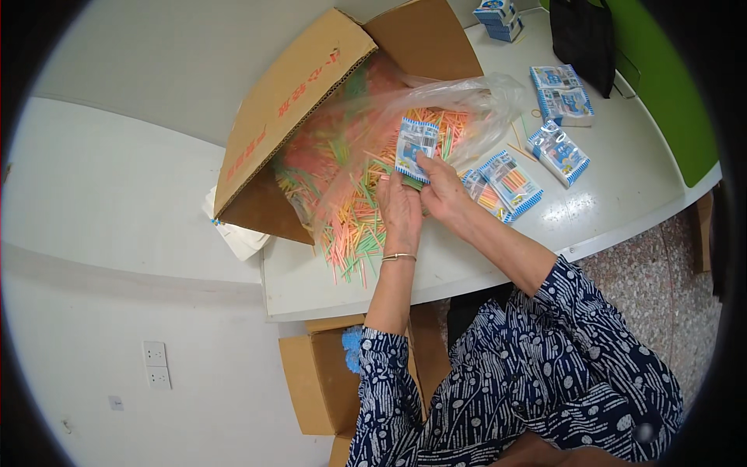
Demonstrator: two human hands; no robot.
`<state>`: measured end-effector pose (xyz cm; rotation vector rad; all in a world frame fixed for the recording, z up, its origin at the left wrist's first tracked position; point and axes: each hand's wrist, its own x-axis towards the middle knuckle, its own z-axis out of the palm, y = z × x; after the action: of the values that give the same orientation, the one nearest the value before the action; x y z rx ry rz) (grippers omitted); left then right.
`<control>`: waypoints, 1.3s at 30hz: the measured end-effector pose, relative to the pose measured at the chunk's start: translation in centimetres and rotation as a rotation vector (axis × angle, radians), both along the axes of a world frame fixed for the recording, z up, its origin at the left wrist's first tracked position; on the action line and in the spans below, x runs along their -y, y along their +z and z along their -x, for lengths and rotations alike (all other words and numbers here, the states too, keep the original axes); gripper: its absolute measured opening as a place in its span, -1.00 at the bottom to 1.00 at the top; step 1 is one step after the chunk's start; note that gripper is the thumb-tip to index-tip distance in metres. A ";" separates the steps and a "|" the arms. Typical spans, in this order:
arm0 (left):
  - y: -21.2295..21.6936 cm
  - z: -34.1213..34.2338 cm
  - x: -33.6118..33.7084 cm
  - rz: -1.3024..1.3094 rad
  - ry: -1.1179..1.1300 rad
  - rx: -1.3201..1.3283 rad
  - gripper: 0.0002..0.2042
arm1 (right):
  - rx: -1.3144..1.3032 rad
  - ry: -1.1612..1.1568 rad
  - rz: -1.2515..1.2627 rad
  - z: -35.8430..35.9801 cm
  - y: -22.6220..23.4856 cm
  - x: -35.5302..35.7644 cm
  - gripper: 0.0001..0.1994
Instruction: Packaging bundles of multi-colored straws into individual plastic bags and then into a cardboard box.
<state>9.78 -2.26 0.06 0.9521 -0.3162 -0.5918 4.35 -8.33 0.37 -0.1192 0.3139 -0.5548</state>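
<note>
Over the heap of thin sticks, both hands hold one small blue-and-white plastic packet point(415, 144). My right hand point(445, 189) grips its lower right side, thumb on the front. My left hand point(401, 206), with a bracelet at the wrist, is closed at its lower left edge; its fingertips are partly hidden. Green sticks point(413, 184) show between the hands at the packet's lower end. Loose pink, green, yellow and orange sticks point(358, 226) spill from a clear plastic bag point(486, 97) inside a tipped cardboard box point(292, 117). Right of my hands lies a packet with coloured sticks showing point(512, 185).
More blue-and-white packets lie on the white table point(607, 198): a single one point(559, 153), a stack point(562, 95) and another stack point(499, 19) at the back. A black bag point(583, 43) is at the far right. An open carton point(307, 385) stands below the table's front edge.
</note>
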 end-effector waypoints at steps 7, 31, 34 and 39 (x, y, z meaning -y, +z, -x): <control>1.2 -0.7 -0.2 -0.066 0.023 0.182 -0.76 | -0.030 -0.020 0.404 1.1 -0.3 2.2 -0.80; 7.4 1.3 0.1 0.096 -0.028 0.300 -0.77 | -0.038 0.520 0.786 8.2 -1.1 7.4 -0.73; 7.5 2.4 0.2 0.077 -0.052 0.310 -0.79 | -0.042 0.552 0.814 8.6 -0.8 7.3 -0.72; 7.2 2.7 -0.2 -0.002 -0.109 0.402 -0.80 | -0.033 0.567 0.801 8.9 -0.8 7.5 -0.72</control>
<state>7.06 -2.05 7.21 1.0581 -0.7301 -0.4967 -4.57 -15.80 -0.44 -0.9617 0.0627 -0.0843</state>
